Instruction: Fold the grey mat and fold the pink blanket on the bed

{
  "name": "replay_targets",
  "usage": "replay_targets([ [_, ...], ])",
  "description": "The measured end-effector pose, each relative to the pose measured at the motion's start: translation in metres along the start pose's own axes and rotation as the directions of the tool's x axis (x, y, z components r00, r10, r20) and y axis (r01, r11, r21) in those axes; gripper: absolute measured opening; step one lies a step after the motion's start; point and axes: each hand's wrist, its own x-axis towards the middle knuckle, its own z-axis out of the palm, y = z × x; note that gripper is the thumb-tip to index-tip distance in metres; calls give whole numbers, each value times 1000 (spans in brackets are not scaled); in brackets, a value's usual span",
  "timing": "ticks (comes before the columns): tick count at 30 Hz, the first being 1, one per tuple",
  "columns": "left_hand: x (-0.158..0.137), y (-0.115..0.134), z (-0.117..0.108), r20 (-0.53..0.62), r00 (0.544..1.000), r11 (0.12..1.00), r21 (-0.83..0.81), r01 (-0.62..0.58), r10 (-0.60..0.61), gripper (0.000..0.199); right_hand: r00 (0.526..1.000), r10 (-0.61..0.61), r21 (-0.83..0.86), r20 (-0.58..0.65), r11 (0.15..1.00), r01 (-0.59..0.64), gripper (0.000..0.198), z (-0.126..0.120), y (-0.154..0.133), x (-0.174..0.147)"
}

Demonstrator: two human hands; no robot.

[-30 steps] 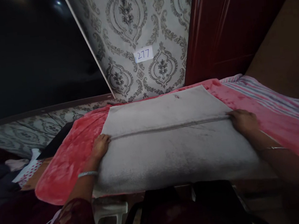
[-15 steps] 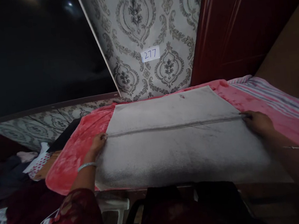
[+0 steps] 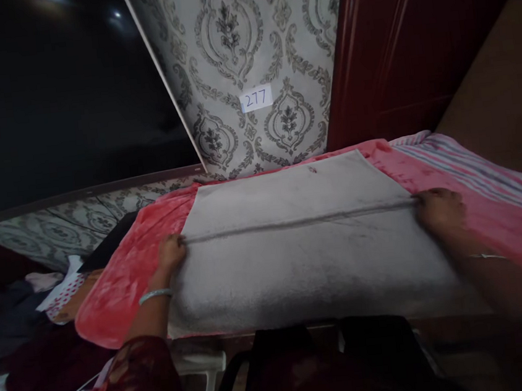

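A large light-grey towel (image 3: 287, 267) lies spread on a pink plush blanket (image 3: 123, 260). A narrow raised fold runs straight across it from side to side, and a small mark shows near its far edge. My left hand (image 3: 172, 252) is closed on the left end of this fold, at the towel's left edge. At the opposite end, my right hand (image 3: 437, 207) pinches the fold; its fingertips are dark and partly blurred.
Striped fabric (image 3: 462, 159) lies on the blanket at the right. A dark screen (image 3: 68, 97) rises behind on the left, beside patterned wallpaper with a paper label (image 3: 256, 98). Piled clothes (image 3: 29, 344) are at lower left, a white chair part (image 3: 204, 366) below the near edge.
The view has shifted slightly. My right hand is a little further left and slightly blurred by motion; both hands remain at the fold's ends, and the towel lies much as before.
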Motion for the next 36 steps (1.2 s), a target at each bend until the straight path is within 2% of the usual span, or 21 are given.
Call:
replay_targets([
  [2, -3, 22, 6, -10, 994, 994, 23, -109, 110, 31, 986, -148, -40, -73, 989, 145, 43, 6, -18, -7],
  [5, -13, 59, 20, 4, 949, 949, 28, -314, 314, 30, 916, -394, -22, -82, 919, 393, 41, 17, -46, -19],
  [7, -21, 75, 28, -3, 934, 933, 27, -358, 358, 28, 879, -466, -2, -99, 883, 468, 41, 23, -57, -26],
  [11, -31, 83, 33, -79, 933, 936, 31, -350, 351, 29, 877, -435, 12, -202, 895, 447, 39, 29, -56, -33],
  [14, -33, 80, 32, -81, 924, 928, 48, -370, 373, 26, 863, -437, 40, -255, 886, 461, 36, 30, -51, -33],
  [20, -34, 81, 34, -81, 916, 919, 67, -387, 392, 24, 811, -529, 67, -248, 826, 560, 34, 33, -49, -32],
  [25, -36, 85, 34, -2, 892, 889, 87, -450, 452, 28, 766, -612, 49, -195, 774, 631, 34, 35, -48, -33],
  [27, -37, 87, 33, 9, 892, 888, 88, -451, 452, 31, 769, -611, 45, -187, 777, 628, 35, 36, -48, -33],
  [32, -37, 90, 33, -13, 916, 912, 100, -398, 401, 34, 813, -552, 21, -184, 825, 565, 35, 36, -48, -33],
  [36, -35, 88, 36, -19, 919, 915, 106, -389, 393, 35, 819, -545, 34, -178, 829, 559, 35, 35, -49, -32],
])
